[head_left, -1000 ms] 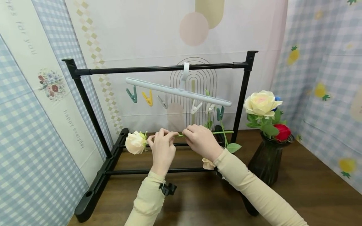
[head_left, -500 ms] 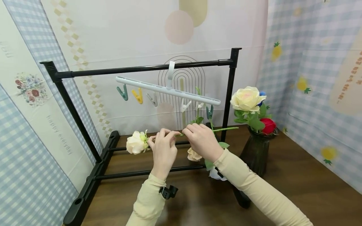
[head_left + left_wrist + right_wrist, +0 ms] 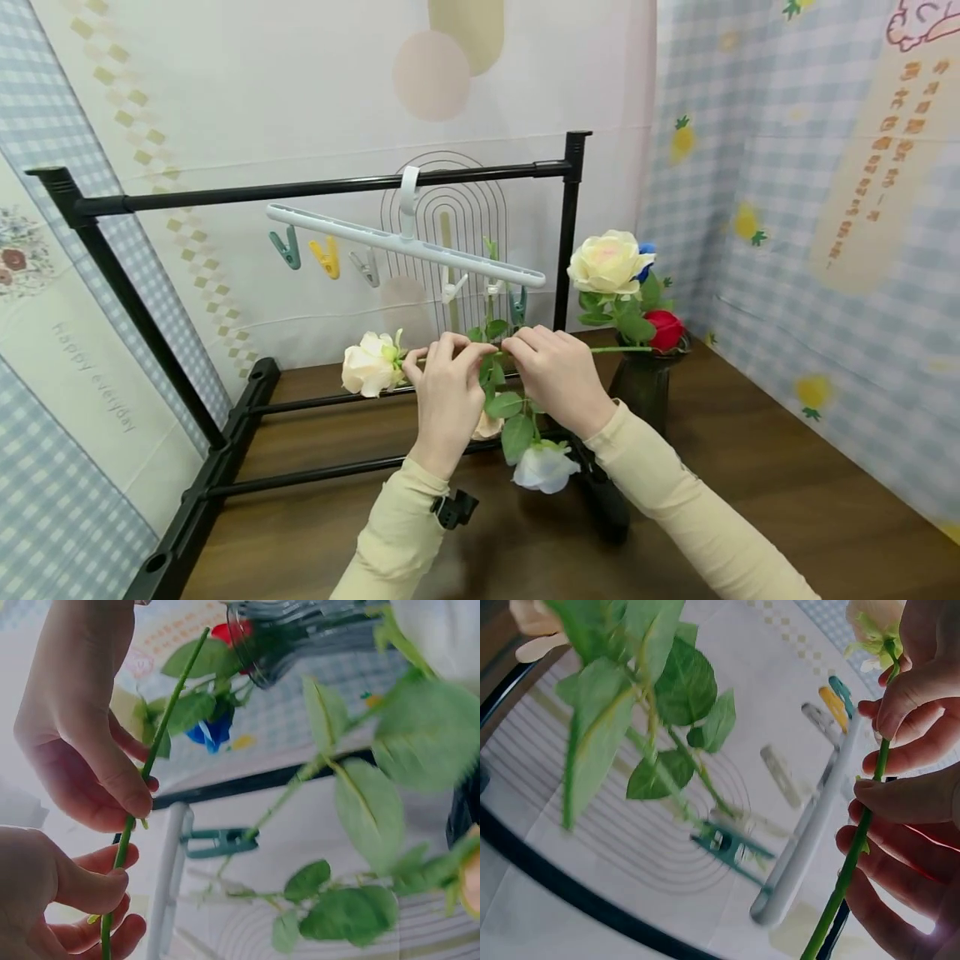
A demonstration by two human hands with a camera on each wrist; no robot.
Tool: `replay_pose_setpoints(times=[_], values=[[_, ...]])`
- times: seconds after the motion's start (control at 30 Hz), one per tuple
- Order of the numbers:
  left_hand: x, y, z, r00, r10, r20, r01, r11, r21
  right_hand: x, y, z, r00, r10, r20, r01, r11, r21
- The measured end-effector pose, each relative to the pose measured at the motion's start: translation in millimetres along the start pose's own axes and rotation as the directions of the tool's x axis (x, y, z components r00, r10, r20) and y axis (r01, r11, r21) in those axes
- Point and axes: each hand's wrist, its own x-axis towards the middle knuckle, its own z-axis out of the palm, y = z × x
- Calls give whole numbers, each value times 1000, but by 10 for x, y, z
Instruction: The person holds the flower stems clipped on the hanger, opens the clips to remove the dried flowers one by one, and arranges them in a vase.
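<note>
A cream rose (image 3: 371, 365) is held sideways by its bare green stem (image 3: 161, 735), its bloom to the left. My left hand (image 3: 450, 400) pinches the stem close behind the bloom. Farther along, my right hand (image 3: 558, 375) pinches it with thumb and fingers, close beside the left. The stem's free end overlaps the vase in the head view. Behind the hands, a white rose (image 3: 546, 468) and a peach rose (image 3: 487, 427), partly hidden by my left hand, hang upside down from clips on a pale blue hanger (image 3: 405, 244).
The hanger hooks over a black rack's top bar (image 3: 247, 194). More clips hang from it, including a yellow clip (image 3: 325, 257) and a teal clip (image 3: 285, 247). At the right, a dark glass vase (image 3: 645, 396) holds cream, red and blue roses on the wooden table (image 3: 750, 467).
The head view has turned right, so rack and vase sit farther left in it. Both hands have moved right along the rack with the cream rose, keeping their pinch on the stem.
</note>
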Motion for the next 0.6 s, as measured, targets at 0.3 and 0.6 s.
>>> replay_pose_setpoints(times=[0.3,0.6], values=[[36,245,132,988,145,-57,-144,989,11,-222,194,-127,993,86,-86,-82,995,47],[86,492,283,838,470,-278,-531,819,-216,-304,460,-253,960,227,-167,-191,960,204]])
